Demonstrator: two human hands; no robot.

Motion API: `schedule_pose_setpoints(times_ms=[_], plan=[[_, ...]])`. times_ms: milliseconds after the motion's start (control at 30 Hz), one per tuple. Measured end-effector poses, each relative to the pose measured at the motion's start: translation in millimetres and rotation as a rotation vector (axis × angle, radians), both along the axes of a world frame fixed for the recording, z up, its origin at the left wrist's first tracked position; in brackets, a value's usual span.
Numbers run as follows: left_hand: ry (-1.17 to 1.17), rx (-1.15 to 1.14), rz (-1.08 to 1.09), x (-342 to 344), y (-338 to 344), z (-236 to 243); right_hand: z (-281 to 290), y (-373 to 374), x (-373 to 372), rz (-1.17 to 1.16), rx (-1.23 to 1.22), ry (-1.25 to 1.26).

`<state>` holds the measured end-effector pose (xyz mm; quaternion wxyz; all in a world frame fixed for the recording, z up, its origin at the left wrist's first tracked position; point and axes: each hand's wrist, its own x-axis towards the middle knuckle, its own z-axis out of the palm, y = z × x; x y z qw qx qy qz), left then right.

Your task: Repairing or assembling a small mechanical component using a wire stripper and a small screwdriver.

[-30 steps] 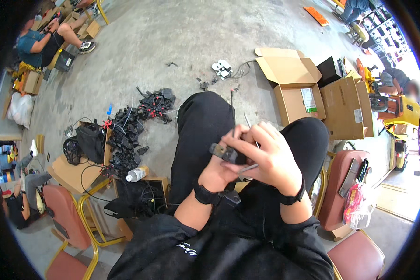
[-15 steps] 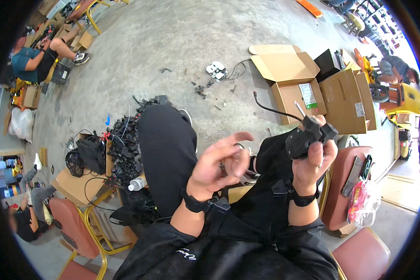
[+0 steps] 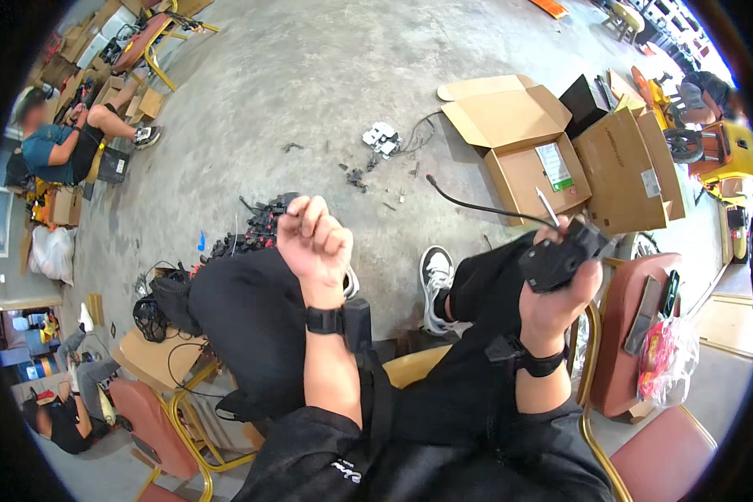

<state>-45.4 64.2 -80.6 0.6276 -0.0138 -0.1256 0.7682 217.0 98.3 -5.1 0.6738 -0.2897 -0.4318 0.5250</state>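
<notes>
right hand (image 3: 550, 313) is raised above the right leg, thumb and fingers pressed around a black device (image 3: 550, 264), partly covered by the thumb. from it a thin black cable (image 3: 484, 209) with a red tip is stretched out leftward; beside the cable a slim pale shaft (image 3: 545, 203) is seen poking up. whether it is pinched or fixed in the device cannot be told. left hand (image 3: 314, 251) is lifted above the left thigh, fingers loosely curled, nothing seen in it.

handling, as judged: device best gripped by its body, cable not tugged, shaft kept pointed away from the left palm. a steadier hold would be had with both hands over the lap.

farther out: pile of black parts (image 3: 263, 224) is partly hidden by the left knee, so a reach there would be hindered by the leg. small black bits (image 3: 356, 177) and a white part (image 3: 382, 139) are scattered on the floor ahead. by an open cardboard box (image 3: 523, 180) beyond the cable, the tip could be snagged. elbow room is likely limited by a reddish chair (image 3: 617, 335) near the right forearm; a clear plastic bag (image 3: 671, 364) is seen against it.
</notes>
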Motion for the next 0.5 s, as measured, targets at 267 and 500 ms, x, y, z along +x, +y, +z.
schedule_pose_setpoints(times_ms=[267, 500], plan=[[0.943, -0.938, -0.23, -95, 118, -108, -9, 27, 1, 0.057, -0.247, -0.661], [2.437, -0.932, -0.292, -160, 161, -246, -38, 91, 40, 0.986, 0.099, -0.254]])
